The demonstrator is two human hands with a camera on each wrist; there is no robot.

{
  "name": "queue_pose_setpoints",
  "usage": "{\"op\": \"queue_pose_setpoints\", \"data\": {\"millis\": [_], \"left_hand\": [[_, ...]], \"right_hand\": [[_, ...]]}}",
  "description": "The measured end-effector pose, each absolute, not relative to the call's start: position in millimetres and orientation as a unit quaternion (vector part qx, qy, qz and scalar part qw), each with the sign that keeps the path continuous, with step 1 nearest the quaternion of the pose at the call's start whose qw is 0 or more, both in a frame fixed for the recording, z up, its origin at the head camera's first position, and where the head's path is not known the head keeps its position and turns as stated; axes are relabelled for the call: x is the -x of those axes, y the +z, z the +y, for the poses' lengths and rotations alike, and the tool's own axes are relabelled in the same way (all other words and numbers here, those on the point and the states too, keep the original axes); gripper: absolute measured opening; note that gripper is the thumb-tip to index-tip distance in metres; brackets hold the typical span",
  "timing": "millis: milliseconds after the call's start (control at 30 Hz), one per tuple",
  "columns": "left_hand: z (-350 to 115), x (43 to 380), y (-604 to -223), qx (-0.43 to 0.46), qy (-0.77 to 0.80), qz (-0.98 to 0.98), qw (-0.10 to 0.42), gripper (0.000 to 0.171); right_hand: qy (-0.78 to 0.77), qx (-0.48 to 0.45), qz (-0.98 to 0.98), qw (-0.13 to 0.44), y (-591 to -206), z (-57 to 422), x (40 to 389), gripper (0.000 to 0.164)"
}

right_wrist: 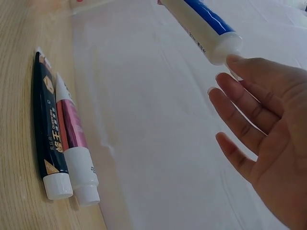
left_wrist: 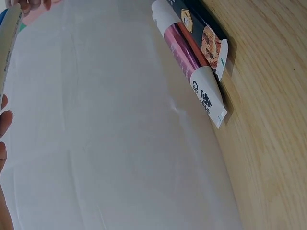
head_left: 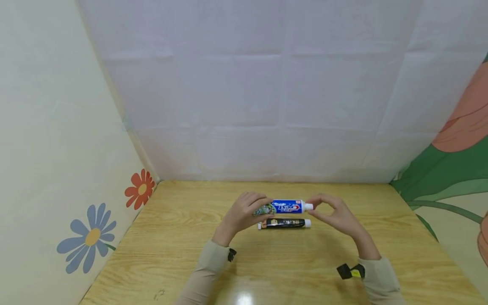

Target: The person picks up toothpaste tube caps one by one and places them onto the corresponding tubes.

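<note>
A blue, white and green toothpaste tube (head_left: 287,206) is held off the table, lying sideways. My left hand (head_left: 244,212) grips it round its green end. At the other end my right hand (head_left: 339,217) pinches the white cap (head_left: 309,206) between thumb and finger; the right wrist view has the remaining fingers spread loosely below. Beneath, on the table, lies a black toothpaste tube (head_left: 286,223) with a white cap. A pink and white tube (right_wrist: 74,124) rests alongside it in both wrist views; in the head view the raised tube seems to cover it.
The wooden table (head_left: 183,250) runs back to a pale creased sheet (head_left: 236,106) hung behind it. A wall with painted flowers (head_left: 92,237) borders the left side, and a painted panel (head_left: 450,178) the right.
</note>
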State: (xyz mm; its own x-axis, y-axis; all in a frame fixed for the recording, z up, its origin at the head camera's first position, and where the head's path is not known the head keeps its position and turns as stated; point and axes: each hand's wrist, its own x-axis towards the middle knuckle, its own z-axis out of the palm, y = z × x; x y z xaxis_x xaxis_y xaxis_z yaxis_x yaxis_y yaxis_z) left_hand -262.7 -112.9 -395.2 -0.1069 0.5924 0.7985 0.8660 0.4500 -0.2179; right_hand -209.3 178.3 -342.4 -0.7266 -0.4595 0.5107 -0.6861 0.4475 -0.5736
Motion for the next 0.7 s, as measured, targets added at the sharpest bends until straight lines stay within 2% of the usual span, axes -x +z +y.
{"op": "queue_pose_setpoints", "data": {"millis": [500, 700], "left_hand": [[-109.8, 262.8, -393.1, 0.508, -0.156, -0.719, 0.448, 0.045], [-107.8, 261.6, -392.6, 0.509, -0.156, -0.716, 0.452, 0.045]], "right_hand": [[0.385, -0.313, -0.860, 0.122, -339.9, 178.3, 206.8, 0.013], [0.397, -0.309, -0.859, 0.095, -340.6, 179.3, 207.9, 0.006]]}}
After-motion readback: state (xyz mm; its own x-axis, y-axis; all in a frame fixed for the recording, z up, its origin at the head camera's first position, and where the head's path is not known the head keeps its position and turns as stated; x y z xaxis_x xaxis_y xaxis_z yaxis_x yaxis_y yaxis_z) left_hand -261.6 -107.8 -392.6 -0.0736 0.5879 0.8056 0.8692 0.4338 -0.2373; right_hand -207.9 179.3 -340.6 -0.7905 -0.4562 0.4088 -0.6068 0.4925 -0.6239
